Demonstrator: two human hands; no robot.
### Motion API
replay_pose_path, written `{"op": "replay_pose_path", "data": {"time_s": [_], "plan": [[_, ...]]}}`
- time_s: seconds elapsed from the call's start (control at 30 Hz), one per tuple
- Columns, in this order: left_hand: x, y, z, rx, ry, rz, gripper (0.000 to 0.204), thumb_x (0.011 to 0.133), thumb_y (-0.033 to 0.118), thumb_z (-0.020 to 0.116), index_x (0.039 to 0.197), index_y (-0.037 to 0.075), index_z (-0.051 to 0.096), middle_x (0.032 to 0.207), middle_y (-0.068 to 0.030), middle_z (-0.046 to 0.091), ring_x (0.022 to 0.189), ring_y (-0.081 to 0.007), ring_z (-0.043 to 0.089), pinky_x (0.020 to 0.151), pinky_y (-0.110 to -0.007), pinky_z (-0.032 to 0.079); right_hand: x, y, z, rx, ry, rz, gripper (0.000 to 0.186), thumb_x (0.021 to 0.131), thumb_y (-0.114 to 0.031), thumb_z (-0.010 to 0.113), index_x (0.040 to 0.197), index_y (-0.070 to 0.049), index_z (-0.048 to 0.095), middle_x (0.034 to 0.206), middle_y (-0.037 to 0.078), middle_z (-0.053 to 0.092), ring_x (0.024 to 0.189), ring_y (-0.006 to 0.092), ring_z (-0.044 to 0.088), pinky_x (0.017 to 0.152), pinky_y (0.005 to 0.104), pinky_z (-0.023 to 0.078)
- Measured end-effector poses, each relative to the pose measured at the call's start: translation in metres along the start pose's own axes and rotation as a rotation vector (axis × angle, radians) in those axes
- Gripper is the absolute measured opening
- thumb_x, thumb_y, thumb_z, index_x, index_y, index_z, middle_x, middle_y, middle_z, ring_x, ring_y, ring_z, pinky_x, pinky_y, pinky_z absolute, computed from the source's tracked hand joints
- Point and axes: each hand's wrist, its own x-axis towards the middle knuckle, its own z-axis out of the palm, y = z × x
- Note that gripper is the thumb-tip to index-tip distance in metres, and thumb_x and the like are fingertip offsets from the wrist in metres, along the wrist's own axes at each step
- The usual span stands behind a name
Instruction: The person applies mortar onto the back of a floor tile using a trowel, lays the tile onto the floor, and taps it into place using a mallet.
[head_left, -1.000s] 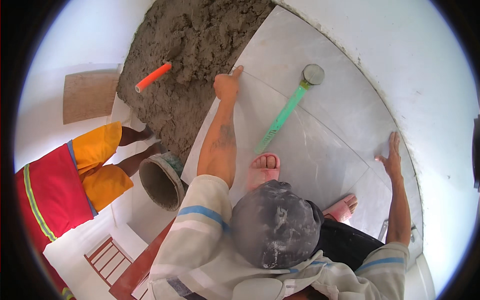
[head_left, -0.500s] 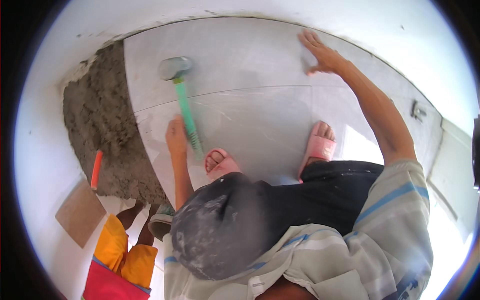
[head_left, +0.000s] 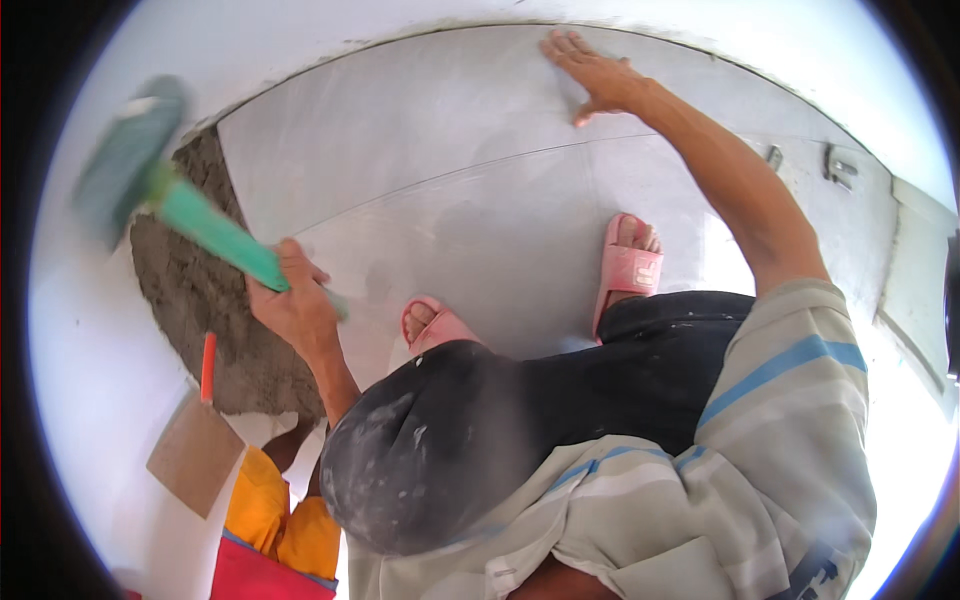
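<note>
My left hand point(head_left: 300, 302) is closed around the green handle of a club hammer point(head_left: 212, 228). The hammer is raised, its dark, motion-blurred head up at the left near the white wall. At the far side, my right hand point(head_left: 598, 80) lies with fingers spread on a large grey floor tile point(head_left: 420, 110); nothing is in it. This tile meets a nearer grey tile point(head_left: 490, 240) along a thin seam. Both of my feet, in pink slides point(head_left: 632, 268), rest on the nearer tile.
Rough grey mortar point(head_left: 185, 280) borders the tiles on the left, with an orange stick-like piece point(head_left: 208, 368) at its edge. A brown square board point(head_left: 196, 455) is beside it. Another person in yellow shorts point(head_left: 258, 500) is at the lower left. Small metal pieces point(head_left: 840, 167) lie at right.
My left hand has taken hold of the club hammer, which stood on the tile, and lifted it to the left. My right hand has shifted slightly left and farther away.
</note>
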Motion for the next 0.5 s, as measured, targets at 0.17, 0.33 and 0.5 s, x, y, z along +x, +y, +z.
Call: {"op": "replay_pose_path", "data": {"time_s": [0.17,0.33,0.5], "plan": [[0.026,0.034,0.015,-0.302,0.22,0.338,0.027,0.092,0.025,0.066,0.079,0.006,0.054,0.056,-0.0017,0.053,0.053,-0.0104,0.051,0.054,-0.026,0.042,-0.002,0.0,0.005,0.012,-0.002,-0.006,0.128,0.056,-0.019,0.09,0.153,-0.026,0.007,0.161,-0.002,0.0,0.148,0.0218,0.007,0.102,0.0778,0.029],[-0.013,-0.101,0.042,0.27,-0.149,-0.012,0.037,0.09,0.033,0.068,0.093,-0.002,0.058,0.068,-0.0105,0.063,0.065,-0.0151,0.058,0.059,-0.031,0.046,0.006,-0.017,0.001,-0.018,0.003,-0.01,0.128,0.056,-0.019,0.09,0.153,-0.026,0.007,0.161,-0.002,0.001,0.148,0.0226,0.007,0.103,0.0768,0.028],[-0.011,-0.051,0.039,0.078,-0.255,-0.261,0.043,0.094,0.04,0.058,0.085,-0.002,0.056,0.062,-0.0095,0.057,0.059,-0.0164,0.054,0.057,-0.033,0.044,-0.006,0.003,0.002,-0.078,-0.058,0.048,0.129,0.058,-0.022,0.09,0.154,-0.027,0.004,0.161,-0.001,-0.002,0.148,0.023,0.005,0.102,0.0784,0.026]]}}
